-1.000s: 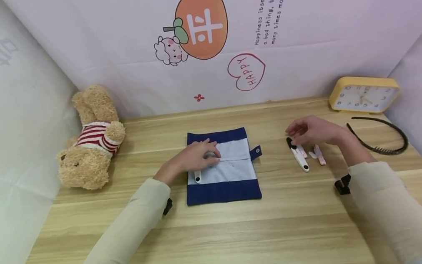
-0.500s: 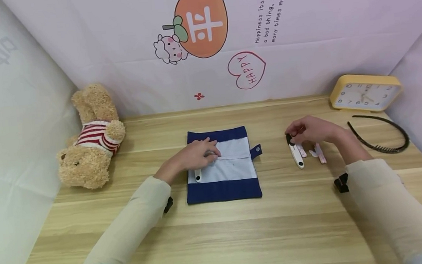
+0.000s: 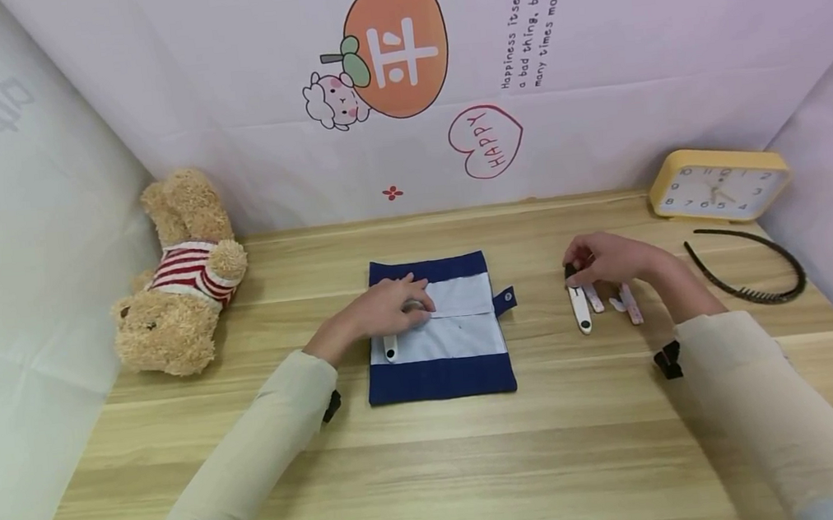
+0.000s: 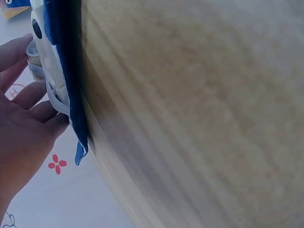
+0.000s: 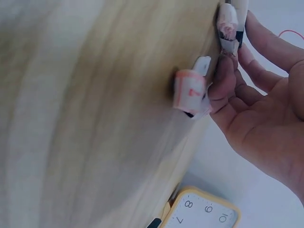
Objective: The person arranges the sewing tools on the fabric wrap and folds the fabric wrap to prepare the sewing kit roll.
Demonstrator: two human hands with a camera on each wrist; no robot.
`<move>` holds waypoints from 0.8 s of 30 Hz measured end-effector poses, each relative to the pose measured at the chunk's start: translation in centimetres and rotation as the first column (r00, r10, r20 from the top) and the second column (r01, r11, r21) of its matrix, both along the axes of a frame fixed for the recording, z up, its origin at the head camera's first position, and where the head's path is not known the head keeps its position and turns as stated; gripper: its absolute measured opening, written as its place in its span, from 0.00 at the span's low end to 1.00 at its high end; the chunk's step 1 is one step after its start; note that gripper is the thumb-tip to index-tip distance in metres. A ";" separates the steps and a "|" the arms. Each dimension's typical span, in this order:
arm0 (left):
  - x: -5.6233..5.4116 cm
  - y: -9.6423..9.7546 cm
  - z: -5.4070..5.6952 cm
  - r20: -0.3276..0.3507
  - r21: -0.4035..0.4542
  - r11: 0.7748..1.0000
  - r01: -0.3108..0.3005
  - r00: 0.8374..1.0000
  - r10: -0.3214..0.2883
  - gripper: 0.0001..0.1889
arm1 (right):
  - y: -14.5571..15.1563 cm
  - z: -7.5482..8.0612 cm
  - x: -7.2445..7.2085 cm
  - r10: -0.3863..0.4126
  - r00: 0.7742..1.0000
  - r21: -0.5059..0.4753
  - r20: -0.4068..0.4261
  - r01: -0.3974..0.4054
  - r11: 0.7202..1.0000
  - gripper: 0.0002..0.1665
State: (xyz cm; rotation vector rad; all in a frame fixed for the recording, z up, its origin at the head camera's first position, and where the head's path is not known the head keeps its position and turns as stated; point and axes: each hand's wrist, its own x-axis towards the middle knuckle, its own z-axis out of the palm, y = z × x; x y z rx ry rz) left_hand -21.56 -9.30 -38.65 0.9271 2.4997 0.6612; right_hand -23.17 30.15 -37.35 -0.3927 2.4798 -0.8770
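Thumb and fingers of the right hand pinch the black end of a white tool lying on the table, its top partly hidden by them. Two pink pieces lie close by; their print is blurred in the right wrist view. Loosely spread, the left hand rests on an unfolded blue-and-white pouch, covering much of a round greyish object; whether it grips that, I cannot tell. Another white tool shows below the palm, pocketed or not unclear. Since half a second ago, the pinched tool's lower end has swung left.
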 end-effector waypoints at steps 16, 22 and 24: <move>0.0 -0.2 -0.3 -0.012 0.019 1.000 -0.005 1.000 0.006 0.12 | -0.3 -0.1 -1.2 -0.113 0.992 -0.154 -0.052 0.104 0.983 0.19; 0.0 -0.2 -0.3 -0.018 0.020 1.000 0.005 1.000 -0.005 0.12 | -0.8 0.0 -1.1 -0.156 0.988 -0.251 -0.012 0.148 0.956 0.20; 0.0 -0.2 -0.3 -0.020 0.022 1.000 0.007 1.000 -0.007 0.12 | -0.9 -0.1 -1.0 -0.163 0.987 -0.263 -0.011 0.154 0.953 0.20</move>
